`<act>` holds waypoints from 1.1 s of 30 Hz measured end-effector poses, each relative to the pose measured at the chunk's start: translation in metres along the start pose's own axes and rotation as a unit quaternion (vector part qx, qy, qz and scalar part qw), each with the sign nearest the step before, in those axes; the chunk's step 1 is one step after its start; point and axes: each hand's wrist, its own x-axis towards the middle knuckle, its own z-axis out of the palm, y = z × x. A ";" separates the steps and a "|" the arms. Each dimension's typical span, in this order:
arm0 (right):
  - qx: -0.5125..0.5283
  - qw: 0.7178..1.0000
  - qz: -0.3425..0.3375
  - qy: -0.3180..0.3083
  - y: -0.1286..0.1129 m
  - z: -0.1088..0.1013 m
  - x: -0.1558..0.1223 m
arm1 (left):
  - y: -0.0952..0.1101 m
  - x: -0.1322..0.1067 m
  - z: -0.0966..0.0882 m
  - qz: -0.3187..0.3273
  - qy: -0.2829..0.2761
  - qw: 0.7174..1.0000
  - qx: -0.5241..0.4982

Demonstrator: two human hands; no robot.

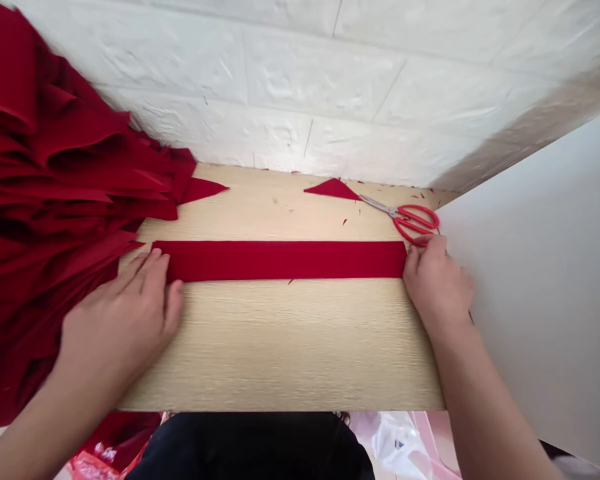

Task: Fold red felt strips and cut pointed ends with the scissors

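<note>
A folded strip of dark red cloth [285,260] lies flat and straight across the pale wooden tabletop [290,347]. At its left end my left hand [125,303] rests flat, with outstretched fingers on the cloth and the thumb apart. My right hand [437,277] is at the strip's right end, its fingers bent and closed at the edge; the fingertips are partly hidden. Just beyond that hand lie scissors [403,217] with red handles, their blades pointing left and touching a small triangular red cloth scrap [333,189].
A large heap of red cloth [65,200] fills the left side. A white textured wall [280,80] bounds the back, and a white panel [540,280] stands at right. Small red snippets lie along the wall. Plastic bags [397,443] show below the table's front edge.
</note>
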 end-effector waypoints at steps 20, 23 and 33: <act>0.043 0.998 -0.040 0.038 0.005 -0.004 -0.003 | -0.006 -0.005 0.038 -0.024 0.015 0.991 -0.127; 0.048 0.998 -0.030 0.033 0.004 -0.004 -0.001 | -0.007 -0.004 0.038 -0.025 0.011 0.991 -0.129; 0.068 0.997 0.010 0.026 -0.002 -0.018 -0.008 | -0.004 -0.004 0.037 -0.024 0.012 0.990 -0.142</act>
